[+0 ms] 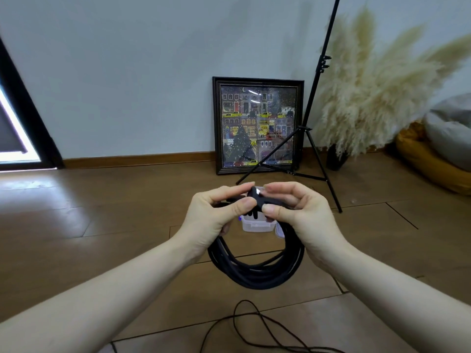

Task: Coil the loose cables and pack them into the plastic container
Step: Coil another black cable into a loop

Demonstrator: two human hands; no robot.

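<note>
Wooden plank floor [102,225], brown, with a pale wall [127,72] behind and a wooden skirting board [137,159] along its foot. Item: framed picture [258,124], dark frame, street scene with yellow cars, leaning upright against the wall. Item: black tripod stand [309,128], legs spread on the floor, one leg crossing in front of the picture. Item: pampas grass [369,93], cream plumes in a dark vase [336,159], right of the stand. Item: grey cushion [451,128] on a mustard cushion [430,164], far right edge. Item: dark door frame [28,118], far left, bright light at its base. Item: coiled black cable [257,273], several loops hanging as one bundle from both hands, held above the floor at centre. Left hand [216,215], fingers curled, thumb and forefinger pinching the top of the coil. Right hand [298,212], fingers curled, thumb and fingertips pinching a black strap or cable end [257,197] at the top of the bundle; which of the two it is cannot be told. Item: clear plastic container [256,224], on the floor just beyond the hands, largely hidden by them and by the coil. Item: loose thin black cable [260,324], uncoiled, lying in open curves on the floor near the bottom edge.
</note>
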